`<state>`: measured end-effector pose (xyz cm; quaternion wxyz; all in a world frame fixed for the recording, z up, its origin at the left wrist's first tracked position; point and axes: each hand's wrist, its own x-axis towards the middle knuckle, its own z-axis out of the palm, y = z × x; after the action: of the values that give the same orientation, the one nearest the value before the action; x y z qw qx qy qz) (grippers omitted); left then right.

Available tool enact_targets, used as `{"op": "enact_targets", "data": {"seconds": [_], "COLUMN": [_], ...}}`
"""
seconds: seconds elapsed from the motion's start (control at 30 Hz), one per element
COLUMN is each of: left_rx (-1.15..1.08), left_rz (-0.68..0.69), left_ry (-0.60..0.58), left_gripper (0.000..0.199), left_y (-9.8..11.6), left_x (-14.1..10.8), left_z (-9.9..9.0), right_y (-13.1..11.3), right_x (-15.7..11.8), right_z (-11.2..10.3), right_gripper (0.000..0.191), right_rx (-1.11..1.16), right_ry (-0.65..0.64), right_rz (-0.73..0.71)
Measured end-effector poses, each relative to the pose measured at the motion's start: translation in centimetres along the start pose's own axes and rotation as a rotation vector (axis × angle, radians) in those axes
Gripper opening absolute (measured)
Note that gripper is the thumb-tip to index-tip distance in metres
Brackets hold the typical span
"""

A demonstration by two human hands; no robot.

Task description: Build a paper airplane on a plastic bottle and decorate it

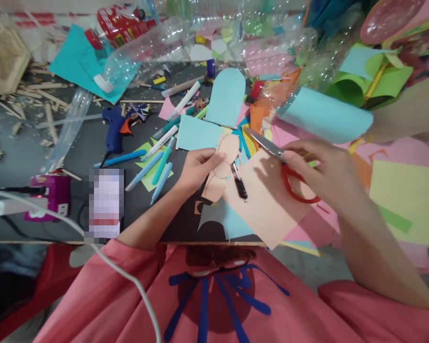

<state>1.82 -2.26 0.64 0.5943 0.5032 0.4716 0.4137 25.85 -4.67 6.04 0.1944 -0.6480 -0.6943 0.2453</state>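
Note:
My left hand [199,166] pinches a peach paper piece [229,148] with rounded outlines drawn on it. In my right hand [320,166] are scissors with red handles [296,186]; their blades point up and left, apart from the pinched paper. A black pen [240,183] lies just right of that paper, at the edge of a large peach sheet [271,205]. Behind my left hand is a light blue paper piece [196,135], and beyond it a rounded light blue cutout [227,95].
A blue glue gun [114,128], several markers [160,183] and a phone [106,205] lie at the left. Clear plastic bottles [146,47] stretch across the back. A blue paper-wrapped bottle [327,114] lies at the right. A white cable [110,267] crosses the lower left.

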Motion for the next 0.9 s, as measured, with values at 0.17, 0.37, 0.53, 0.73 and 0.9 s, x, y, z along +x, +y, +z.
{"op": "enact_targets", "data": {"seconds": [0.17, 0.37, 0.53, 0.73, 0.9], "left_rx": [0.033, 0.024, -0.11, -0.294, -0.392], "left_rz": [-0.055, -0.084, -0.136, -0.116, -0.154], "left_ry": [-0.219, -0.32, -0.305, -0.145, -0.078], "left_gripper": [0.049, 0.054, 0.045, 0.036, 0.034], "left_y": [0.8, 1.3, 1.6, 0.6, -0.2], "left_x": [-0.2, -0.2, 0.0, 1.1, 1.2], "left_z": [-0.1, -0.3, -0.6, -0.8, -0.7], "right_y": [-2.9, -2.8, -1.4, -2.0, -2.2], "right_x": [1.4, 1.6, 0.9, 1.1, 2.0], "right_z": [5.1, 8.5, 9.1, 9.4, 9.3], "right_gripper": [0.049, 0.035, 0.029, 0.035, 0.043], "right_rx": [0.726, 1.038, 1.113, 1.268, 1.389], "right_ry": [-0.16, -0.149, -0.217, -0.198, -0.164], "right_rz": [-0.074, -0.053, -0.038, 0.08, 0.128]}}
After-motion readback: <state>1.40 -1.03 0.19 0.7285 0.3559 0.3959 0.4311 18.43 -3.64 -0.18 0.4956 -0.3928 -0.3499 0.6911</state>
